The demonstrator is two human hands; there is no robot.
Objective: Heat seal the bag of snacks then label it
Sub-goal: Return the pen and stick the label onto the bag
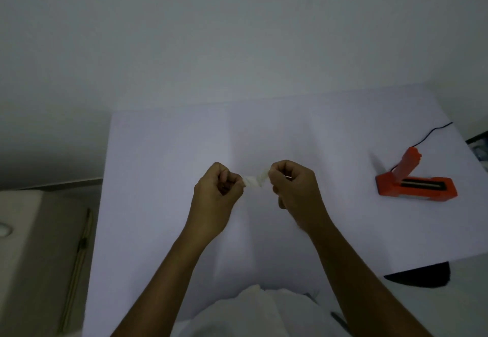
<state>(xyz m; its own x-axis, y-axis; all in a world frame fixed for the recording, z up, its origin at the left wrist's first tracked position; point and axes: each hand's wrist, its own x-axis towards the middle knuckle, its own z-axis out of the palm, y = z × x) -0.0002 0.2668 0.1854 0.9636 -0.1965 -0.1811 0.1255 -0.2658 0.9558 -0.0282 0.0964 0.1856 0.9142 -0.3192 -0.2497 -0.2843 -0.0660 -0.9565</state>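
Over the middle of the white-covered table (158, 151), my left hand (217, 191) and my right hand (293, 188) are both closed, pinching the two ends of a small crumpled pale strip (254, 180) stretched between them. It is too small and blurred to say whether it is a label or a piece of bag. An orange heat sealer (416, 184) stands on the table to the right, its lever arm raised and its dark sealing bar exposed. No bag of snacks shows in the head view.
A black power cord (433, 132) runs from the sealer toward the table's far right edge. A plain wall rises behind the table. A thin wooden stick (79, 265) lies on a surface to the left. A dark shape (420, 274) sits under the table's right corner.
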